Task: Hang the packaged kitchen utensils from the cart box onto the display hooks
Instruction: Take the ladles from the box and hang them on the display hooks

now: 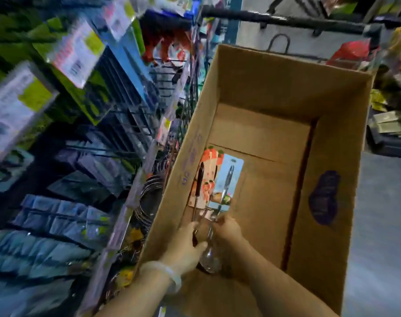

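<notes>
A large open cardboard box [327, 138] fills the middle of the view, sitting in a cart. Inside it, near the left wall, both of my hands reach in. My left hand [188, 243] grips a black-handled utensil on an orange-and-red card [206, 177]. Beside it, my right hand [229, 229] holds a shiny metal utensil on a light blue card [229, 177]; its rounded metal end hangs below my fingers. The two packages overlap, their cards pointing away from me. Display hooks [117, 133] with hanging packages line the rack at left.
The shelving on the left carries blurred green, white and blue packages [78, 53] and stacked wire items [149, 202]. The cart's black handle bar [286, 20] crosses the top. Grey floor [382, 225] runs along the right, with more goods beyond.
</notes>
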`<state>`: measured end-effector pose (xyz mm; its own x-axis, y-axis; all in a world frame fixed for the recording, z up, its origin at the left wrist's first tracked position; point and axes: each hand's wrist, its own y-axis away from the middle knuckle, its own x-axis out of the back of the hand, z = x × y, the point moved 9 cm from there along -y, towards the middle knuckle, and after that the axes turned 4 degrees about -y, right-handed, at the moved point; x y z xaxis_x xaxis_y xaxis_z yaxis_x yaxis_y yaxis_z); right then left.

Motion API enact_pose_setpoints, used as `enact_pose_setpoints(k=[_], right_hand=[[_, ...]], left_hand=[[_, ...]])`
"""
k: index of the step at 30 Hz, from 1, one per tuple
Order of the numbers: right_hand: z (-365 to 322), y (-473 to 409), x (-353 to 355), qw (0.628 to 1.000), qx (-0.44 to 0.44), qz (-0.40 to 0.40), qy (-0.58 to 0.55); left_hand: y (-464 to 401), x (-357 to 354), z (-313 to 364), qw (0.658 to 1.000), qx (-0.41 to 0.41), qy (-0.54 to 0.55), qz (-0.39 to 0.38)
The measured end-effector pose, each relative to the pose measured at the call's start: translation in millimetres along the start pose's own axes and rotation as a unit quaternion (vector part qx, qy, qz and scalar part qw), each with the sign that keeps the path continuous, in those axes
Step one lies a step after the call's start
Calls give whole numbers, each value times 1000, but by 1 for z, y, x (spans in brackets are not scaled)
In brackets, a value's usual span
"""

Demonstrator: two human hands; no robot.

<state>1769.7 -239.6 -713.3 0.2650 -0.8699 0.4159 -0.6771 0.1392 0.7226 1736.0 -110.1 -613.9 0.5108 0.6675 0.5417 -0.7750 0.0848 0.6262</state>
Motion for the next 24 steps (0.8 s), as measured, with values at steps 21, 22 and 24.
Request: enact_pose_setpoints(k=[21, 22, 24], right_hand=[[-73, 4, 58, 976, 99, -11, -196], [-86, 8, 62, 971, 116, -9, -211], [-102, 12, 66, 963, 136, -13, -233]], left_hand=[[-53, -15, 13, 986, 39, 153, -46], [-54, -9, 17, 984, 30, 173, -22], [-55, 4, 23, 983, 9, 183, 24]])
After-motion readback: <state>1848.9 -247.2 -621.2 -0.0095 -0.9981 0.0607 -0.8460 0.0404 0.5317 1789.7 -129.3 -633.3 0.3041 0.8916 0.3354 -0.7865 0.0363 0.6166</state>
